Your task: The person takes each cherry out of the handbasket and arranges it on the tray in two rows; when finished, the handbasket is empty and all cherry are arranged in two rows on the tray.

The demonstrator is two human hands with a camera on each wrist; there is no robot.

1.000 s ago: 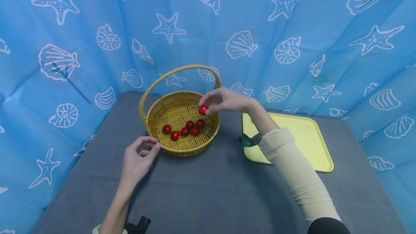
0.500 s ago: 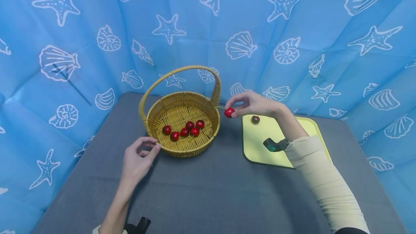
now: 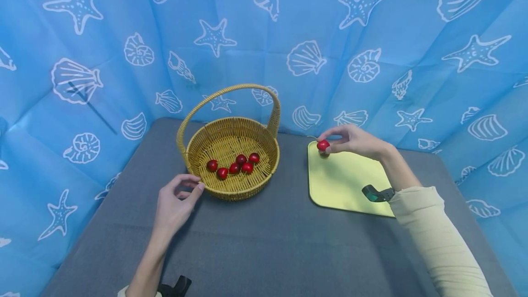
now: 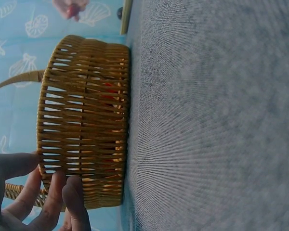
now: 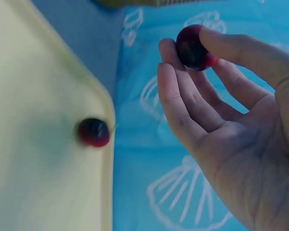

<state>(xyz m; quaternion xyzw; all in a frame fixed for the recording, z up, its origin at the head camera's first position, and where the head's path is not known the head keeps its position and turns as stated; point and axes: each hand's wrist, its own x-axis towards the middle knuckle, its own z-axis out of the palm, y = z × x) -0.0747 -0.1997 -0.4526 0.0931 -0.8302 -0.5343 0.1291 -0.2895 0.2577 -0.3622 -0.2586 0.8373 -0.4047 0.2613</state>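
Observation:
My left hand (image 3: 175,207) pinches the near left rim of a round wicker basket (image 3: 237,193) with a tall arched handle. In the left wrist view the thumb and fingers (image 4: 53,199) sit at the rim. Several dark red cherries (image 3: 247,167) lie on the basket's floor, toward its near side. My right hand (image 3: 359,142) holds a red cherry (image 3: 323,145) between thumb and fingertips, above the far left corner of a pale yellow tray (image 3: 336,191). Below it, a second cherry (image 5: 94,132) lies on the tray near its rim, mostly hidden in the head view.
A grey cloth (image 3: 255,242) covers the table. Close behind the basket and tray hangs a blue curtain (image 3: 255,35) with white shells and starfish. The basket's handle (image 3: 231,88) arches above its opening.
From over the basket, my right hand has carried the cherry rightward to the tray's far left corner. The left hand and basket have stayed in place.

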